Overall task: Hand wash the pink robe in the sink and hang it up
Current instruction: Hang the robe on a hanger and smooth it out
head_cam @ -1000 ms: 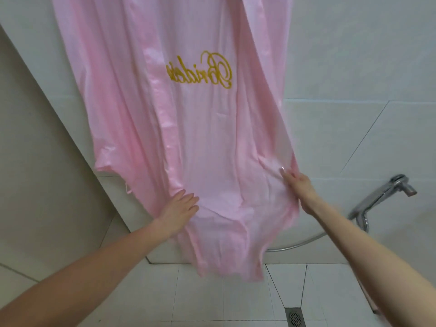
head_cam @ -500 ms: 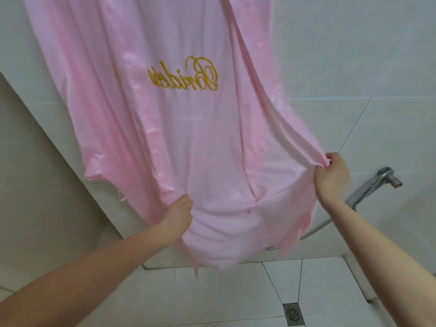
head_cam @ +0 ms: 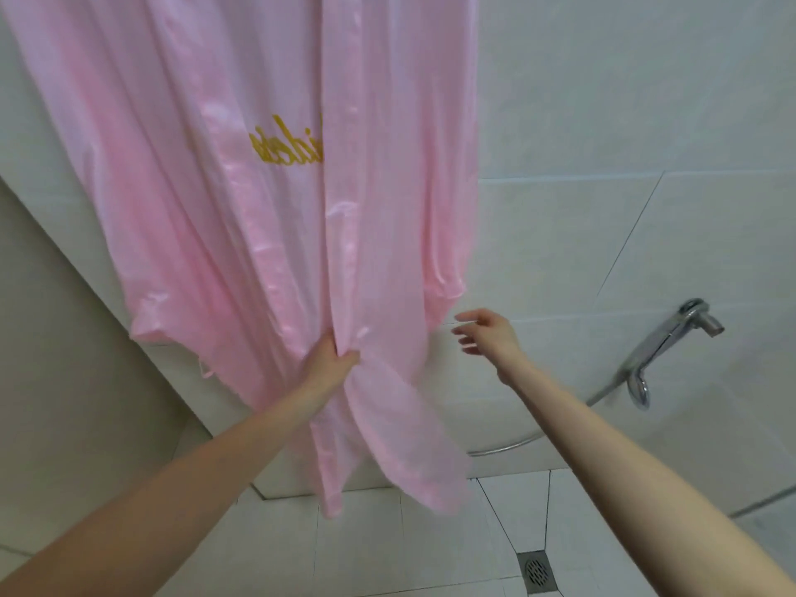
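Observation:
The pink robe (head_cam: pixel 267 217) hangs down in front of the white tiled wall, its top out of frame. Gold embroidered lettering (head_cam: pixel 286 144) shows on it, partly covered by the right front panel. My left hand (head_cam: pixel 329 359) grips a fold of the robe's front edge near the hem. My right hand (head_cam: pixel 486 333) hovers just right of the robe with fingers spread, touching nothing. The hem hangs a little above the floor tiles.
A chrome shower handset (head_cam: pixel 663 346) sits in a wall bracket at the right, its hose (head_cam: pixel 508 445) curving behind the robe. A square floor drain (head_cam: pixel 535 568) lies below. A wall corner (head_cam: pixel 86 402) stands at the left.
My right hand has let go of the robe's right edge, and that panel has swung back over the lettering. My left hand has moved from pressing the fabric to gripping a fold.

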Available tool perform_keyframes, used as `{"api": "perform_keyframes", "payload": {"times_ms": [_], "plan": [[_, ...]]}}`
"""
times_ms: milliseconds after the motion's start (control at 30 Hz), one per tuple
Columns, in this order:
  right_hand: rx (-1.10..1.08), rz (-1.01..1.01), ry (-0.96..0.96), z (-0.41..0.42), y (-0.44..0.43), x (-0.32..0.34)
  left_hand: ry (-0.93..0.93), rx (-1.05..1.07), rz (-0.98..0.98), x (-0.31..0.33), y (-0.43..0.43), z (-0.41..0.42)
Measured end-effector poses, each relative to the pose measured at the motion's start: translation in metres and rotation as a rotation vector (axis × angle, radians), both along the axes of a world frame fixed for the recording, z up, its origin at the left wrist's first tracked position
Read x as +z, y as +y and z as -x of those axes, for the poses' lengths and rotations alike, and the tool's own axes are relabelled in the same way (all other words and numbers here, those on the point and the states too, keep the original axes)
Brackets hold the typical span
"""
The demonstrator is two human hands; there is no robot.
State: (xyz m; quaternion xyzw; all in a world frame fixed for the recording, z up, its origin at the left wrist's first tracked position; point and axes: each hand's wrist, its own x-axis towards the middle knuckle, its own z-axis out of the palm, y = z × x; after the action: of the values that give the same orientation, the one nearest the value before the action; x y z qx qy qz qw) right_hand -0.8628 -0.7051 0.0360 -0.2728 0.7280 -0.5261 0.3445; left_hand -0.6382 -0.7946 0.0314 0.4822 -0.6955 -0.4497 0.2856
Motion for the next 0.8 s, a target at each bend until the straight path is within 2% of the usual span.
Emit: {"api": "perform_keyframes", "payload": {"times_ms": [100,167,300,367,433,533,567,600,667,700,733,800], "plan": [[0.173,-0.084,-0.002,-0.003,-0.03,-0.01,0.09,0.005,0.06,0.006,-0.002,-0.011],[0.251,-0.133,-0.042,-0.012,-0.045,-0.018,0.037,-0.026,0.095,0.009,0.001,-0.012],[0.141,-0.034,-0.216,-0.018,-0.066,-0.028,-0.039,-0.119,0.169,0.021,0.001,-0.029],[0.212,0.012,-0.333,-0.014,-0.068,-0.028,-0.008,-0.076,0.183,0.025,-0.004,-0.045],[0.217,0.039,-0.329,-0.008,-0.067,-0.028,0.033,-0.015,0.146,0.026,-0.012,-0.063],[0.008,0.073,-0.197,0.003,-0.058,-0.025,0.026,0.135,0.143,0.028,-0.024,-0.082],[-0.007,0.082,-0.167,0.007,-0.054,-0.024,0.058,0.12,0.074,0.034,-0.02,-0.085],[0.024,0.076,-0.166,0.011,-0.05,-0.024,0.104,0.007,-0.069,0.04,-0.012,-0.085],[0.14,0.051,-0.265,0.019,-0.042,-0.024,0.064,-0.349,-0.38,0.049,0.006,-0.085],[0.177,0.05,-0.337,0.022,-0.038,-0.025,0.023,-0.424,-0.421,0.049,0.01,-0.085],[0.183,0.061,-0.392,0.027,-0.036,-0.025,0.03,-0.385,-0.41,0.048,0.011,-0.083],[0.122,0.113,-0.456,0.034,-0.033,-0.025,0.016,-0.057,-0.146,0.04,-0.002,-0.082]]}}
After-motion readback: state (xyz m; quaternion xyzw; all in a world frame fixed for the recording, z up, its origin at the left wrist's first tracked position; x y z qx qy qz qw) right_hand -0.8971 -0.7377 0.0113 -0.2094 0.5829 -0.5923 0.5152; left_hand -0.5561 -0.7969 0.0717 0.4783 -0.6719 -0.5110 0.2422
